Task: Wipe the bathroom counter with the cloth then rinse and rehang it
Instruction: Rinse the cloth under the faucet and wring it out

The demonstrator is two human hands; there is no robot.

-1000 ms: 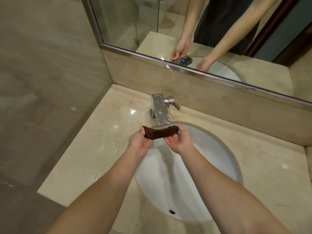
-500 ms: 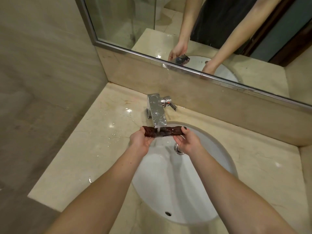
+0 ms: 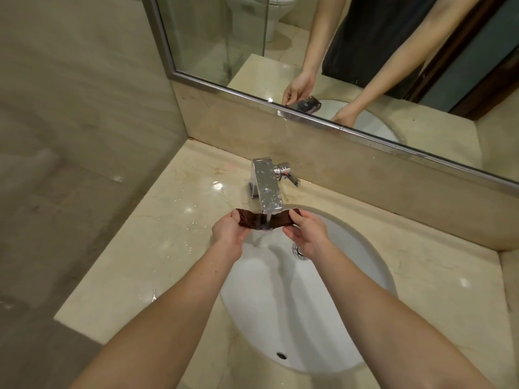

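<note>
A dark brown cloth (image 3: 262, 219), bunched into a short roll, is stretched between both hands right under the spout of the chrome faucet (image 3: 266, 189). Water runs from the spout onto the middle of the cloth and down into the white sink (image 3: 351, 290). My left hand (image 3: 229, 233) grips the cloth's left end. My right hand (image 3: 304, 233) pinches its right end. Both hands hover over the back of the basin. The beige marble counter (image 3: 157, 248) around the sink is wet, with drops and small puddles.
A mirror (image 3: 337, 51) runs along the back wall above a low marble backsplash. The faucet lever (image 3: 289, 176) sticks out to the right. A chrome drain (image 3: 299, 251) shows beside my right hand. A tiled wall closes off the left side.
Water now flows from the faucet over the cloth, more strongly than half a second ago. My right hand has shifted a little to the right along the cloth, uncovering the drain.
</note>
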